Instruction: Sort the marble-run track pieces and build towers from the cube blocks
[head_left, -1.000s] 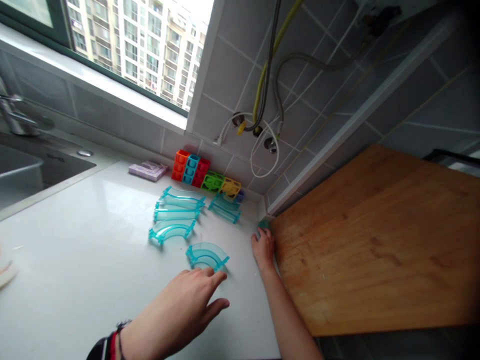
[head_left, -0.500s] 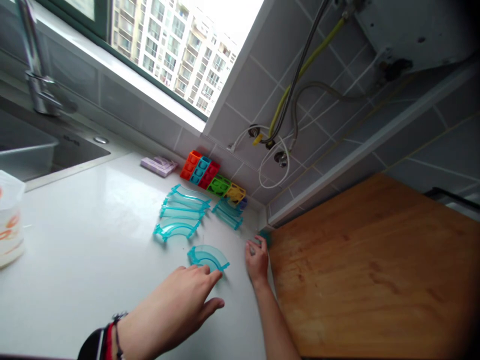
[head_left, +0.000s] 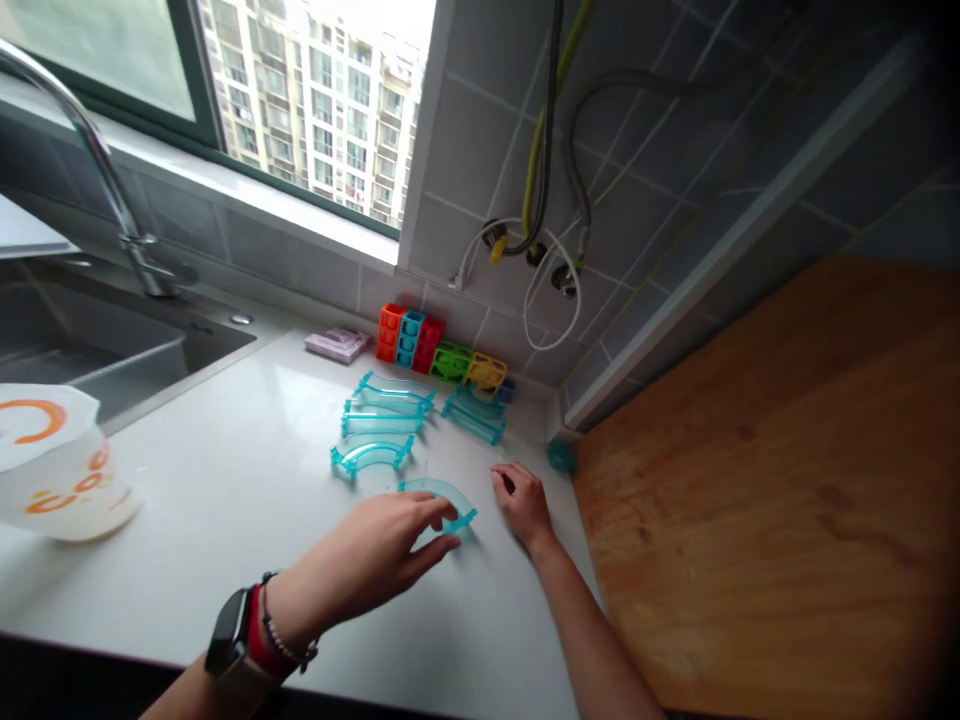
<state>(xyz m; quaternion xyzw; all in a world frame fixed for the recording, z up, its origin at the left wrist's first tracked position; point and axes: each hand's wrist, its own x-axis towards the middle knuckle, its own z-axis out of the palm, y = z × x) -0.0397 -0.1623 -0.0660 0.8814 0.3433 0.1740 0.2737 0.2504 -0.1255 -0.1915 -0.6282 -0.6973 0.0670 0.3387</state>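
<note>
My left hand point(head_left: 397, 540), with a black watch and bracelets at the wrist, reaches over a curved translucent teal track piece point(head_left: 459, 496). Its thumb and fingers are apart near the piece's right end; whether they touch it I cannot tell. My right hand point(head_left: 523, 505) rests on the counter to the right of that piece, fingers curled in, with nothing visible in them. Beyond the hands lie several teal track pieces in a group point(head_left: 382, 420) and a smaller teal group point(head_left: 474, 415). A round teal thing point(head_left: 561, 455) sits in the corner past my right hand.
Colourful open-sided blocks point(head_left: 451, 362) line the tiled wall, beside a lilac box point(head_left: 337, 345). A translucent plastic tub point(head_left: 67, 480) stands on the left, near the sink point(head_left: 135, 360) and tap point(head_left: 139, 250). A wooden board point(head_left: 712, 500) borders the white counter point(head_left: 225, 480) on the right.
The view has shifted, showing more of the tub and sink. My right hand has moved left, away from the round teal thing. My left hand is further over the curved track piece.
</note>
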